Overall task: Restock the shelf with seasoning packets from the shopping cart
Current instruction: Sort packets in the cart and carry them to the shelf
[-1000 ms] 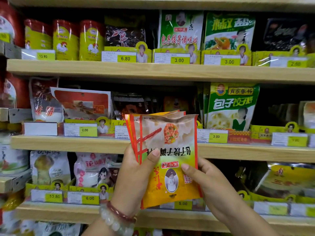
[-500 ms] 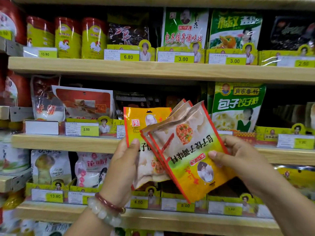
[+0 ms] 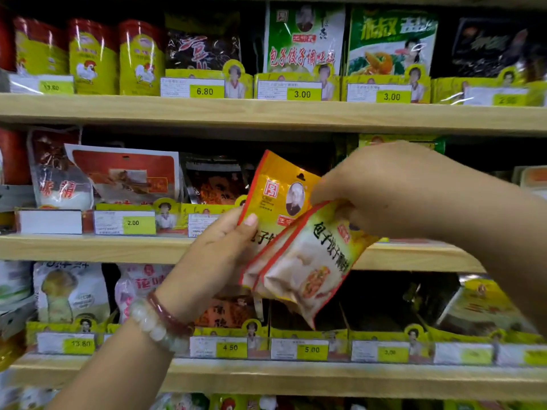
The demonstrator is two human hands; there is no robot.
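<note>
Both hands are raised in front of the middle shelf [image 3: 88, 247] of a wooden store rack.

The left hand [image 3: 219, 255] grips an upright yellow seasoning packet [image 3: 278, 193]. Its thumb lies across the packet's front face; the fingers behind are hidden. The packet stands slightly tilted, its top edge reaching up into the opening of the middle shelf. A portrait and a red logo show on its upper half. Two beaded bracelets [image 3: 159, 324] sit on the left wrist, one dark red, one pale.

The right hand [image 3: 381, 190] comes in from the right, back of the hand toward the camera, fingers curled down. It pinches the upper end of a small stack of tilted packets [image 3: 307, 267], at least two by the red edges. These overlap the lower right of the upright packet, touching it, and hang down to the left across the shelf edge. The fingertips themselves are hidden behind the packets.

All the held packets are in the air, in front of the rack and near the middle shelf, none resting on it.

On the top shelf [image 3: 266, 113] stand three yellow canisters [image 3: 94, 57] at left, and green packets [image 3: 305, 39] at centre. Yellow price tags [image 3: 302, 93] run along each shelf front. The bottom shelf [image 3: 296, 377] carries further bagged goods, partly blurred.
</note>
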